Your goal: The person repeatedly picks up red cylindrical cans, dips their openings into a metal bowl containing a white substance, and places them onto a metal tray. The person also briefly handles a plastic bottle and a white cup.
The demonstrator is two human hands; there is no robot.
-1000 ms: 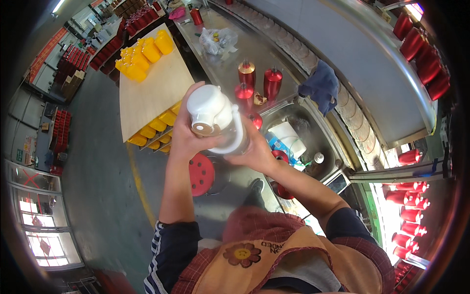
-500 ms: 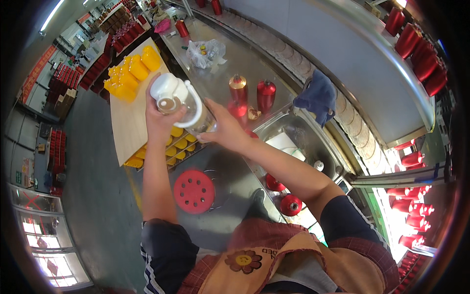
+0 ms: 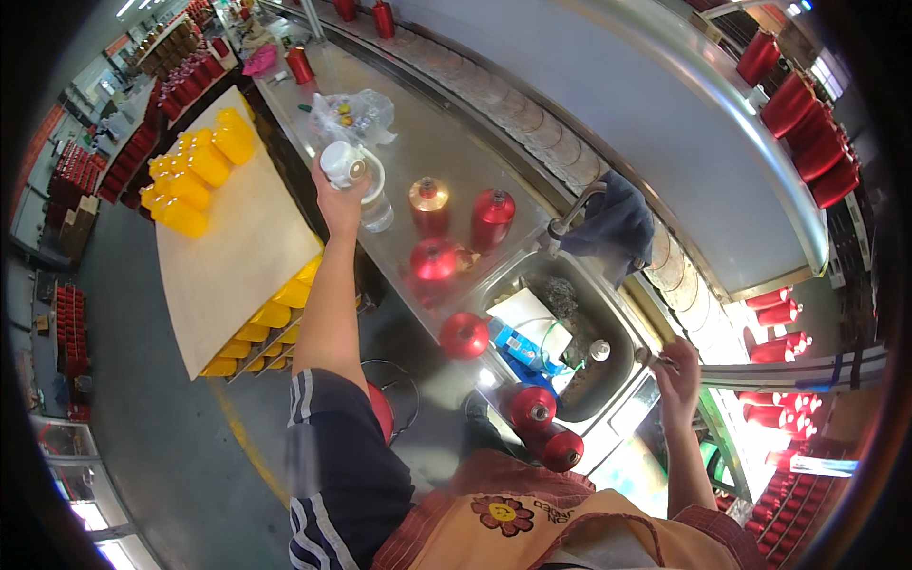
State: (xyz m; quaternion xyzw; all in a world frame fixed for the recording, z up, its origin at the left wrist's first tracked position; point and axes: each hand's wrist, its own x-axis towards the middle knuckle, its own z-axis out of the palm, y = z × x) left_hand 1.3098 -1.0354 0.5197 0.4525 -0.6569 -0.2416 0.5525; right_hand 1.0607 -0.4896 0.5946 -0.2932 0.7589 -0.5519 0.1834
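My left grip (image 3: 339,201) is clasped round the lid end of a clear bottle (image 3: 374,205) with a white lid (image 3: 337,161) and a looped handle (image 3: 381,177), while my right grip (image 3: 676,370) curls beside the sink (image 3: 605,383), and I can't tell whether it's holding anything! Plenty around here: a gold-shouldered red bottle (image 3: 429,211) and a plain red bottle (image 3: 493,220) stand on the steel desk (image 3: 451,142), between my left grip and the sink, with a blue cloth (image 3: 616,233) draped by the tap (image 3: 572,213). A crumpled plastic bag (image 3: 351,116) sits just past the lid; yellow jugs (image 3: 209,166) crowd a wooden board (image 3: 228,275) off left. And the clear bottle? Right in my left grip, by the desk's near edge; whether its base touches down, I can't see. Its long axis runs slantwise, lid toward my view's upper left, base toward lower right.
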